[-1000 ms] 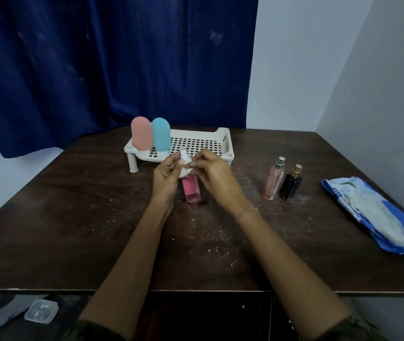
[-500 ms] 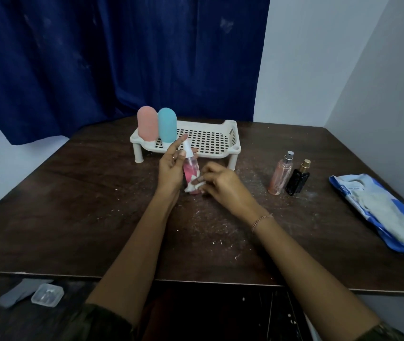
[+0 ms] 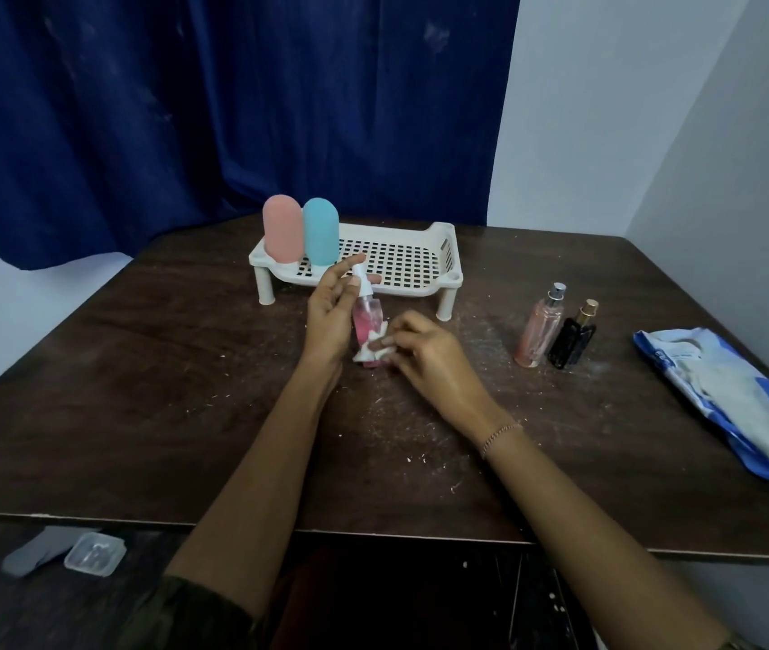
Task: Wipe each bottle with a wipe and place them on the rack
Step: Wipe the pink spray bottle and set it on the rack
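My left hand (image 3: 330,316) holds a small pink spray bottle (image 3: 365,321) upright on the table, in front of the white rack (image 3: 401,260). Against the bottle's lower part my right hand (image 3: 425,354) presses a crumpled white wipe (image 3: 373,351). A pink bottle (image 3: 282,228) and a blue bottle (image 3: 320,231) stand at the rack's left end. To the right on the table stand a peach spray bottle (image 3: 539,328) and a black bottle (image 3: 572,337) side by side.
A blue and white wipe packet (image 3: 729,396) lies at the table's right edge by the wall. White crumbs speckle the dark wooden table (image 3: 139,391). Below the front left edge lie a clear plastic box (image 3: 94,553) and a grey object (image 3: 33,553). A blue curtain hangs behind.
My right hand slid the wipe down from the bottle's white top to its lower body. The camera view shifted slightly.
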A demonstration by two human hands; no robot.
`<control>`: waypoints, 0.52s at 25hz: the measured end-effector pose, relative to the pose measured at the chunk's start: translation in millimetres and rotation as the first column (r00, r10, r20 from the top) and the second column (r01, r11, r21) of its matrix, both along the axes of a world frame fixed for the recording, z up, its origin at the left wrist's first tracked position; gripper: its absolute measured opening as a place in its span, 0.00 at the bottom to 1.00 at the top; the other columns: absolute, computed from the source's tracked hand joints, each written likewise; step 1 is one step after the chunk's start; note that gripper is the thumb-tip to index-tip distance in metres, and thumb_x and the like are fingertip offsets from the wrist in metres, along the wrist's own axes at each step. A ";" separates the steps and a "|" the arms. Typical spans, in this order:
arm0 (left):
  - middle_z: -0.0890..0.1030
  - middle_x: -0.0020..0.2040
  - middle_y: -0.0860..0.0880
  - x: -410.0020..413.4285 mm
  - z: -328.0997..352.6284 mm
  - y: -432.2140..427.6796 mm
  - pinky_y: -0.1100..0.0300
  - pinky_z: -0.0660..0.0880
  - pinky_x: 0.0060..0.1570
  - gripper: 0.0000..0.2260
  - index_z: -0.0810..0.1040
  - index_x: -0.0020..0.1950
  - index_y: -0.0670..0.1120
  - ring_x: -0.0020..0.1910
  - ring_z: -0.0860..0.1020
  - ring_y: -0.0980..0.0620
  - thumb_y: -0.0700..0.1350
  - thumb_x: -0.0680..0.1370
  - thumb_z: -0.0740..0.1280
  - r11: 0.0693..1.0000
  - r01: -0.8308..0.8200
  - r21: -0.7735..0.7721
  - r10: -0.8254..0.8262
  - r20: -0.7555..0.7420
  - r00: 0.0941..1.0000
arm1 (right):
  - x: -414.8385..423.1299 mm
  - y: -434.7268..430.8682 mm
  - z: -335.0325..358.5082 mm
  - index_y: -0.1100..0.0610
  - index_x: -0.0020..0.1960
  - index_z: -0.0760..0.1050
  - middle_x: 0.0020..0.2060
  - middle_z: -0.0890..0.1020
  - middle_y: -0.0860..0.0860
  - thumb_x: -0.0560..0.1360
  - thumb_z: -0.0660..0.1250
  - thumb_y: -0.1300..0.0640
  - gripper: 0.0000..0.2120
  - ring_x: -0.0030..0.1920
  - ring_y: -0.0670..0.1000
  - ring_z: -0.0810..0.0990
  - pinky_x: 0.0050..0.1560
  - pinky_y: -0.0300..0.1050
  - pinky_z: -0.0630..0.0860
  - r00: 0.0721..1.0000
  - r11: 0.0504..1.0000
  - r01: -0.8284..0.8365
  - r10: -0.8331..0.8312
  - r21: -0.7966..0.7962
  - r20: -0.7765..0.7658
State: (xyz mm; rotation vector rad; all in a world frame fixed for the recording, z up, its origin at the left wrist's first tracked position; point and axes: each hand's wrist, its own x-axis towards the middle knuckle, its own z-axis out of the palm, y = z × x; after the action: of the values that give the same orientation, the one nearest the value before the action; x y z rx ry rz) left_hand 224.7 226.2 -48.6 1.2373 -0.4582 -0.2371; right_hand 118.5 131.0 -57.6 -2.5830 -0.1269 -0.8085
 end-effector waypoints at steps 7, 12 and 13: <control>0.79 0.57 0.49 -2.4 2.3 1.0 0.64 0.78 0.50 0.13 0.75 0.63 0.43 0.52 0.79 0.60 0.36 0.78 0.62 0.998 -0.052 -0.028 0.053 0.029 0.998 | 11.4 5.9 19.2 0.64 0.50 0.79 0.48 0.76 0.55 0.72 0.67 0.67 0.07 0.49 0.48 0.73 0.51 0.35 0.70 0.998 0.997 0.059 -0.058 -0.056 0.027; 0.78 0.60 0.51 2.2 -1.3 0.8 0.57 0.76 0.58 0.14 0.75 0.64 0.45 0.58 0.78 0.54 0.36 0.79 0.61 0.999 -0.010 -0.039 0.011 0.026 1.000 | 24.6 4.4 31.2 0.65 0.54 0.76 0.51 0.74 0.55 0.74 0.63 0.68 0.10 0.53 0.49 0.72 0.55 0.39 0.72 0.995 0.995 0.099 -0.098 -0.025 0.017; 0.78 0.60 0.51 2.7 -1.7 0.9 0.57 0.76 0.58 0.14 0.75 0.64 0.45 0.59 0.77 0.54 0.37 0.79 0.61 0.999 -0.005 -0.045 0.006 0.023 1.000 | 23.8 1.2 29.5 0.66 0.54 0.76 0.51 0.75 0.56 0.74 0.63 0.69 0.10 0.52 0.49 0.72 0.55 0.36 0.72 0.993 0.994 0.111 -0.111 -0.013 0.034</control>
State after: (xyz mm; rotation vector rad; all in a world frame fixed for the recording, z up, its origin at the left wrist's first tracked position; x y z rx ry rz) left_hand 227.4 227.1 -50.3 1.1985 -0.4775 -0.2075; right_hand 142.3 132.3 -28.1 -2.6101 0.0014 -0.8936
